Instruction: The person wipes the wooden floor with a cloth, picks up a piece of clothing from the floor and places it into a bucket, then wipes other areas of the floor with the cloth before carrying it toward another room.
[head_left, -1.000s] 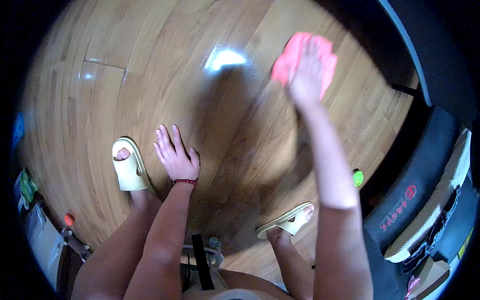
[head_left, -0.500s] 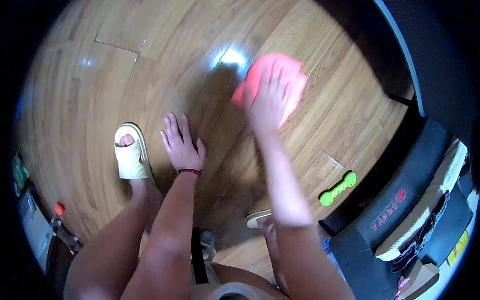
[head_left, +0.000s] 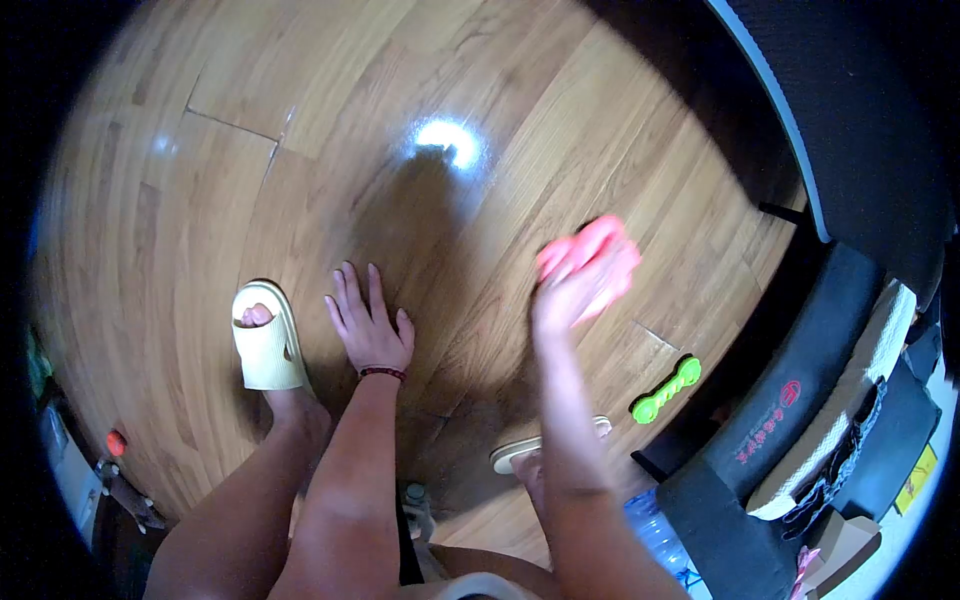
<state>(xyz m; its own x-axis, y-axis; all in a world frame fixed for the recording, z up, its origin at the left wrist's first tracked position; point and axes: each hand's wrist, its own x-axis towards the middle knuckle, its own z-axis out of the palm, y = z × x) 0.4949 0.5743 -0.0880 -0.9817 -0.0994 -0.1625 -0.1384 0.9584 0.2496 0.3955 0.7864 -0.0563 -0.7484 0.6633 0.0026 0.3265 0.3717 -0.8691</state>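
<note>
My left hand (head_left: pixel 374 325) lies flat on the wooden floor (head_left: pixel 330 200), fingers spread, with a dark red bracelet at the wrist. It holds nothing. On the right, my right hand (head_left: pixel 572 296) is on a bunched pink cloth (head_left: pixel 605 255) at the floor; its fingers are blurred and partly lost against the cloth. A yellow slipper (head_left: pixel 268 350) on my foot is left of my left hand. The other slipper (head_left: pixel 520 452) is below my right hand, partly behind my forearm.
A bright green bone-shaped object (head_left: pixel 666 390) lies on the floor at the right. Beyond it are a black cushioned seat (head_left: pixel 790 400) and a dark piece of furniture (head_left: pixel 850 130). A clear plastic bottle (head_left: pixel 655 530) stands low right. A small orange object (head_left: pixel 116 443) is far left.
My right hand and the pink cloth have come nearer to me across the floor, and the cloth is now more bunched. My left hand has stayed flat in about the same place.
</note>
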